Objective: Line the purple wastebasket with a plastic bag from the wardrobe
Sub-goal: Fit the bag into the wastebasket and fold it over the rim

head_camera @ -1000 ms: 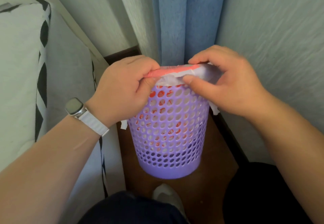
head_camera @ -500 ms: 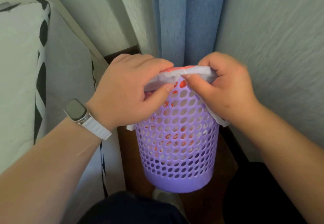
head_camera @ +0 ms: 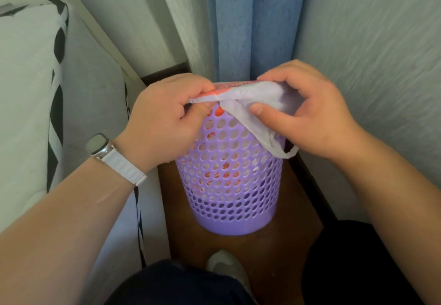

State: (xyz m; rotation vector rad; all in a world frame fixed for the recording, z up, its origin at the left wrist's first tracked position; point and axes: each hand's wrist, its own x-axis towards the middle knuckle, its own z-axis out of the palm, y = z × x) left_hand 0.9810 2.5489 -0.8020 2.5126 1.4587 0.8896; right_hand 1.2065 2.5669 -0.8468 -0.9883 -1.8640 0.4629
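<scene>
The purple wastebasket (head_camera: 231,185), perforated with round holes, stands on a brown wooden floor in a narrow corner. A white plastic bag with red print (head_camera: 248,104) lies inside it and over its near rim; red patches show through the holes. My left hand (head_camera: 167,116) pinches the bag's edge at the rim's left side. My right hand (head_camera: 307,113) grips a bunched fold of the bag at the right side, thumb pressing it against the basket's wall. A loop of the bag hangs down below my right hand. The basket's opening is hidden by both hands.
A blue curtain (head_camera: 253,23) hangs right behind the basket. Textured walls (head_camera: 381,42) close in on the right and back. A bed with black-and-white bedding (head_camera: 31,90) borders the left. My dark-clothed knees and a white shoe (head_camera: 226,266) are at the bottom.
The basket has been lifted and set further right. My right hand has pulled a larger fold of the bag down over the right rim; my left hand has stayed at the left rim.
</scene>
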